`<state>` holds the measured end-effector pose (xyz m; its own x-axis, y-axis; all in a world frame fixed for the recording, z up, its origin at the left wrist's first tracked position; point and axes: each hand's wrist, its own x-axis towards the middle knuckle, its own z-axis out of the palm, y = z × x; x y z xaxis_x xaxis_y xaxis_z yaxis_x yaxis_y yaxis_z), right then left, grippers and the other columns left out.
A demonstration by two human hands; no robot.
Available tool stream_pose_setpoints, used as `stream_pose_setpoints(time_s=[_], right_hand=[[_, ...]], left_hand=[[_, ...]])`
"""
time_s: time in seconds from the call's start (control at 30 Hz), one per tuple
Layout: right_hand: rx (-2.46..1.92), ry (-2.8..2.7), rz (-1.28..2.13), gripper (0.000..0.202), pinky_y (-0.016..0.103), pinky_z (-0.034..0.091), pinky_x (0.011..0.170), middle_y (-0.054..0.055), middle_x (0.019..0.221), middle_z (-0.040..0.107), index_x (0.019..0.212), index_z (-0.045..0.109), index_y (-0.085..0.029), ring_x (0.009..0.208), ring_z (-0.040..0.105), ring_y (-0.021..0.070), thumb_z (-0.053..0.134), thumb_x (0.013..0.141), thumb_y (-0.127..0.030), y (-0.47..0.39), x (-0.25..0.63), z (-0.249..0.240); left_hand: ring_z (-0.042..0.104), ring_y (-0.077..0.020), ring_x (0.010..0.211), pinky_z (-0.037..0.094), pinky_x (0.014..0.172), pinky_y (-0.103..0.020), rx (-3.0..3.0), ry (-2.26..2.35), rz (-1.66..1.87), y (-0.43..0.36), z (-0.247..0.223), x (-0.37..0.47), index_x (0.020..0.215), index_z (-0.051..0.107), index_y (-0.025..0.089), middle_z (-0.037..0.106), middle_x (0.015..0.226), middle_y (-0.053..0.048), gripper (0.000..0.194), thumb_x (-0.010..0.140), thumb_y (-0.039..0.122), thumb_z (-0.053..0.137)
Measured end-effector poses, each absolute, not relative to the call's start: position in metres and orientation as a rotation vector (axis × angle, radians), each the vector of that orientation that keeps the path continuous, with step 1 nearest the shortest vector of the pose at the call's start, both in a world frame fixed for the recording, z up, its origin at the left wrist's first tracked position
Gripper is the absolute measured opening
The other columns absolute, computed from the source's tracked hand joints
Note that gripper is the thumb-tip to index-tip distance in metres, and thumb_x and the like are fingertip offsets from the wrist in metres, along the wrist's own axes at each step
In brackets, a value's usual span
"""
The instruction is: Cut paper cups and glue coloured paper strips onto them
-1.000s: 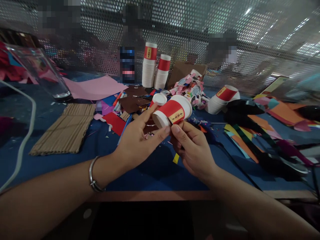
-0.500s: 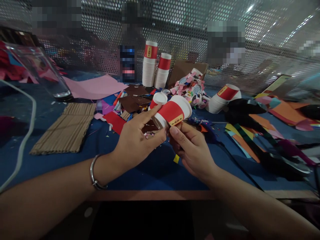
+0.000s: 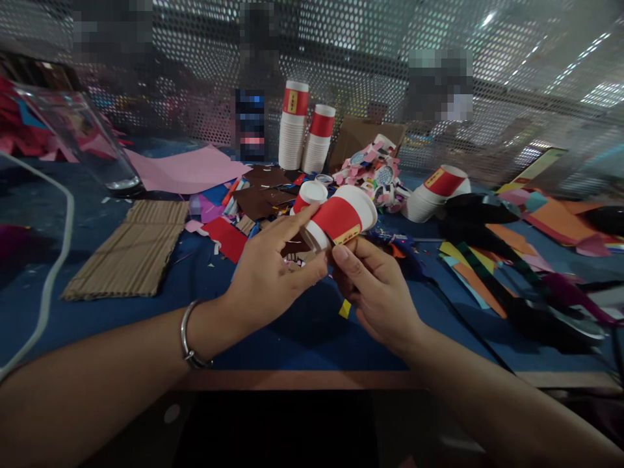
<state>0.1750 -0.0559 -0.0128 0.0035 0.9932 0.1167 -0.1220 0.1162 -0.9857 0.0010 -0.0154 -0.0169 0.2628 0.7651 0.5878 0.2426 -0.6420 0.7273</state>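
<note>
A white paper cup [image 3: 336, 216] with a red band and a small yellow label lies tilted between my two hands above the blue table, its rim toward the upper right. My left hand [image 3: 270, 266] grips the cup's base end between thumb and fingers. On the near side, my right hand [image 3: 373, 279] pinches at the yellow label with thumb and forefinger; its other fingers curl under the cup. Just behind stands another red and white paper cup [image 3: 312, 192], partly hidden by my left fingers and the held cup.
Two stacks of paper cups [image 3: 291, 140] stand at the back, beside a pile of pink and white paper pieces [image 3: 373, 172]. Corrugated cardboard [image 3: 129, 250] and a tilted clear glass [image 3: 100, 146] are on the left. Leaning cups [image 3: 433, 194], coloured paper and a black-handled tool [image 3: 517, 292] occupy the right.
The held cup has turned slightly, so its yellow label faces a little further down. Both hands keep nearly the same place and grip.
</note>
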Motion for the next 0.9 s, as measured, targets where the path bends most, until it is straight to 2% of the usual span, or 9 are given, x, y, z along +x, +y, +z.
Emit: stream_pose_setpoints(time_s=[0.17, 0.33, 0.53, 0.63, 0.73, 0.83, 0.9], right_hand=[[-1.037, -1.141, 1.232, 0.043, 0.023, 0.022, 0.043, -0.006, 0.063, 0.046, 0.081, 0.062, -0.021, 0.054, 0.036, 0.0076, 0.084, 0.083, -0.059, -0.0552, 0.1745, -0.0117], [-1.024, -1.138, 1.246, 0.044, 0.021, 0.021, 0.042, -0.007, 0.06, 0.044, 0.077, 0.059, -0.022, 0.052, 0.035, 0.0068, 0.084, 0.084, -0.057, -0.0563, 0.1743, -0.0122], [-1.024, -1.185, 1.184, 0.044, 0.021, 0.024, 0.042, -0.007, 0.059, 0.044, 0.074, 0.058, -0.021, 0.05, 0.034, 0.0064, 0.082, 0.087, -0.055, -0.0587, 0.1744, -0.0136], [-1.006, -1.204, 1.151, 0.043, 0.022, 0.023, 0.042, -0.007, 0.059, 0.043, 0.074, 0.058, -0.021, 0.05, 0.033, 0.0067, 0.08, 0.089, -0.054, -0.0585, 0.1751, -0.0134], [-0.987, -1.231, 1.13, 0.04, 0.023, 0.023, 0.044, -0.007, 0.061, 0.044, 0.077, 0.059, -0.021, 0.05, 0.033, 0.0068, 0.078, 0.092, -0.053, -0.0576, 0.1762, -0.013], [-0.994, -1.259, 1.111, 0.041, 0.024, 0.023, 0.045, -0.007, 0.061, 0.044, 0.076, 0.058, -0.022, 0.051, 0.032, 0.007, 0.077, 0.093, -0.054, -0.0561, 0.1775, -0.0129], [-0.997, -1.266, 1.104, 0.042, 0.025, 0.023, 0.045, -0.006, 0.061, 0.043, 0.075, 0.057, -0.022, 0.051, 0.033, 0.0077, 0.077, 0.093, -0.054, -0.0552, 0.1781, -0.0128]], left_hand=[[0.071, -0.0275, 0.12, 0.057, 0.109, -0.043, 2.146, 0.925, 1.396, -0.0134, -0.0103, 0.0003, 0.145, 0.067, 0.02, 0.074, 0.132, -0.011, 0.059, 0.088, 0.029, 0.078], [0.067, -0.0277, 0.128, 0.053, 0.116, -0.042, 2.32, 0.989, 1.405, -0.0159, -0.0076, 0.0014, 0.147, 0.063, 0.013, 0.071, 0.141, -0.014, 0.064, 0.085, 0.019, 0.074], [0.064, -0.0277, 0.134, 0.051, 0.119, -0.046, 2.387, 0.988, 1.403, -0.0195, -0.0102, 0.0, 0.148, 0.062, 0.021, 0.068, 0.147, -0.009, 0.064, 0.085, 0.014, 0.071], [0.063, -0.0293, 0.135, 0.05, 0.12, -0.049, 2.298, 0.962, 1.384, -0.0211, -0.0088, 0.0007, 0.15, 0.061, 0.023, 0.068, 0.148, -0.009, 0.065, 0.086, 0.017, 0.072], [0.069, -0.0314, 0.128, 0.059, 0.11, -0.049, 1.954, 0.866, 1.335, -0.0221, -0.0079, 0.0034, 0.153, 0.058, 0.023, 0.067, 0.149, -0.012, 0.068, 0.088, 0.029, 0.077], [0.077, -0.0282, 0.111, 0.067, 0.092, -0.043, 1.653, 0.787, 1.229, -0.0219, -0.0075, 0.0053, 0.156, 0.055, 0.02, 0.075, 0.136, -0.013, 0.069, 0.093, 0.039, 0.075], [0.078, -0.0266, 0.107, 0.068, 0.088, -0.04, 1.642, 0.785, 1.212, -0.0213, -0.0072, 0.005, 0.154, 0.056, 0.019, 0.078, 0.128, -0.012, 0.067, 0.094, 0.041, 0.074]])
